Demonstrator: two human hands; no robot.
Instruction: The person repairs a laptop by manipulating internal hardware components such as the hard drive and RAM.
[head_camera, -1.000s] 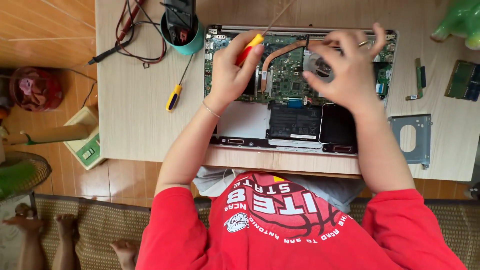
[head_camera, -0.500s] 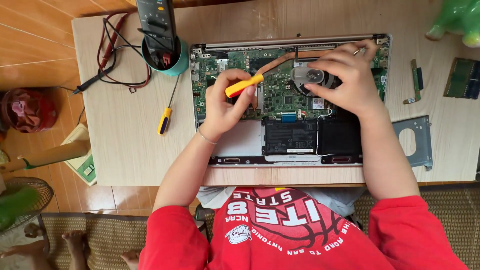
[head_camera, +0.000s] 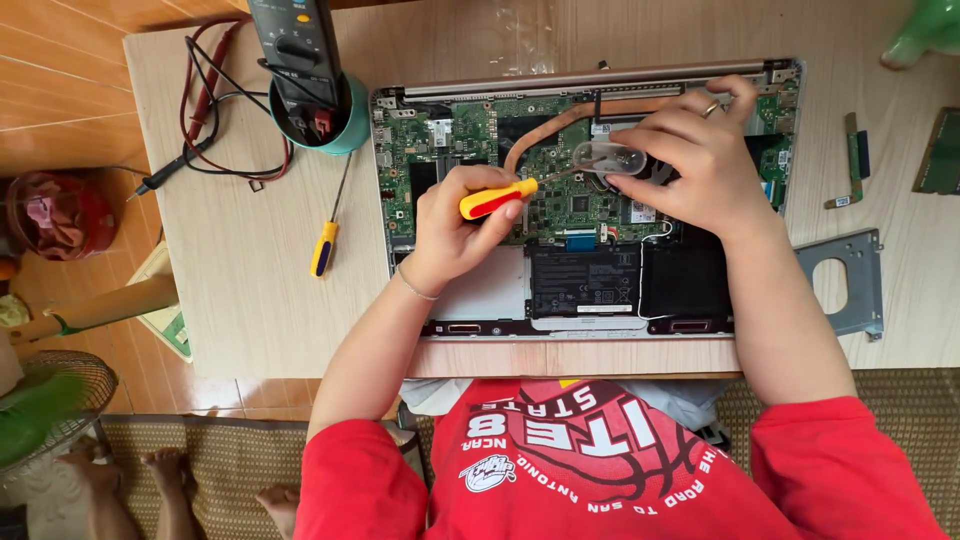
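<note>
Two hands at work: both over an opened laptop (head_camera: 585, 290) lying on the desk (head_camera: 250, 300).
Left hand (head_camera: 455, 225): grip closed around a screwdriver with a yellow and red handle (head_camera: 497, 198); handle sticks out from the fist toward the right hand, shaft aimed at the fan area.
Right hand (head_camera: 695, 160): fingers pinched on a clear plastic piece (head_camera: 608, 157), possibly a fan cover; held just above the board, ring on one finger.
Green circuit board (head_camera: 450, 150): directly under both grips; a copper heat pipe (head_camera: 560, 125) curves between them.
Black battery (head_camera: 585, 280): just below the left grip, toward the person.
Second screwdriver, yellow and blue handle (head_camera: 325, 245): on the desk, well left of the left grip, untouched.
Teal cup (head_camera: 345, 125): up and left of the left grip, holding a multimeter (head_camera: 300, 45).
Metal bracket (head_camera: 845, 280): right of the right forearm, flat on the desk.
</note>
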